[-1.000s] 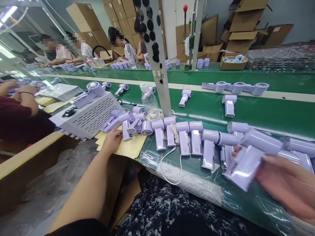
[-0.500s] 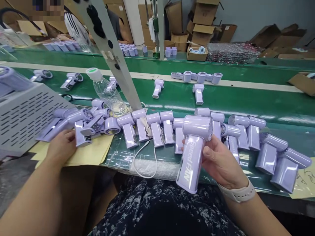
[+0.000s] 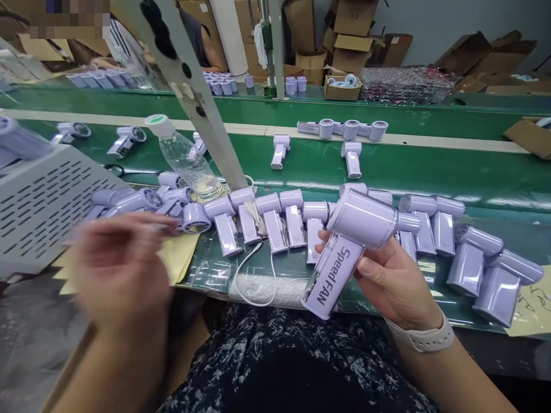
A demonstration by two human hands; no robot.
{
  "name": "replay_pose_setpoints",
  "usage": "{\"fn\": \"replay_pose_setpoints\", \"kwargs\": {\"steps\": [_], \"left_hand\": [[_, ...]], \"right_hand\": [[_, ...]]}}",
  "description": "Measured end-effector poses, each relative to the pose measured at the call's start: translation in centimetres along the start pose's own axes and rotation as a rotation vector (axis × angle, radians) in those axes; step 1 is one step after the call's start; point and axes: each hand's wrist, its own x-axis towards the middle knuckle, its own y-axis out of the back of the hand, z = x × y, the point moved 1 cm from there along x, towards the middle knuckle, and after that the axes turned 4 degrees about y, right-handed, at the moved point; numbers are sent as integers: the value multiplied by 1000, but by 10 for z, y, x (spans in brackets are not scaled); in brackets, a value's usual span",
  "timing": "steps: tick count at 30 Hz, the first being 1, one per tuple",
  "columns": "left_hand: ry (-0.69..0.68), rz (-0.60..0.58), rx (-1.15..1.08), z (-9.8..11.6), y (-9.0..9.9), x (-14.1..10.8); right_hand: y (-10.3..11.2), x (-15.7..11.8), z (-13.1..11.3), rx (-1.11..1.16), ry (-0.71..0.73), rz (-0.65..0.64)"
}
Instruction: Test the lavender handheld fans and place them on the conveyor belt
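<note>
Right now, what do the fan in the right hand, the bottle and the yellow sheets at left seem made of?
Held fan: probably hard plastic, glossy lilac, judging by its smooth, bright reflections.
Bottle: likely clear, shiny plastic; it is see-through with glints.
Yellow sheets: matte, perhaps paper or thin card; thin edges, little shine.

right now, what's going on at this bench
A person's right-hand grip holds a lilac fan, its "Speed FAN" lettering showing, over the green bench. The left-hand grip is blurred near the yellow sheets; whether it holds anything is unclear. More lilac fans lie along the bench, with a clear bottle beside the metal post.
</note>
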Motion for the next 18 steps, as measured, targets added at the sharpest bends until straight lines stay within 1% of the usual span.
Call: {"fn": "replay_pose_setpoints", "kwargs": {"steps": [1,2,3,4,5,7,9,11,12,13,14,15,16,17,18], "left_hand": [[68,-296,-29,19,-23,-21],[120,-568,-51,34,-44,-42],[146,-728,-111,46,-62,-60],[172,-793,-160,52,-77,-74],[198,-855,-198,53,-89,-85],[235,-884,-226,46,-107,-98],[279,-849,-174,32,-118,-105],[356,-783,-120,19,-121,-107],[417,-781,-118,15,-118,-106],[487,-804,-133,13,-109,-104],[545,-850,-150,13,-96,-101],[584,-909,-147,14,-78,-97],[612,-962,-110,17,-55,-92],[648,-1003,-22,20,-28,-85],[696,-1028,109,22,2,-77]], "right_hand": [[-2,-1,1,-2,6,-1],[-4,-2,2,-7,11,2],[-6,-3,2,-16,17,10],[-6,-5,3,-29,25,23],[-6,-7,5,-49,36,41],[-3,-10,8,-107,65,90],[1,-12,13,-171,86,138],[3,-13,19,-210,71,162],[3,-15,21,-216,50,169],[3,-18,24,-216,21,179],[4,-21,26,-217,-14,196],[6,-24,27,-225,-71,209],[10,-26,29,-246,-134,221],[16,-26,32,-289,-205,221],[23,-23,36,-357,-304,184]]}}
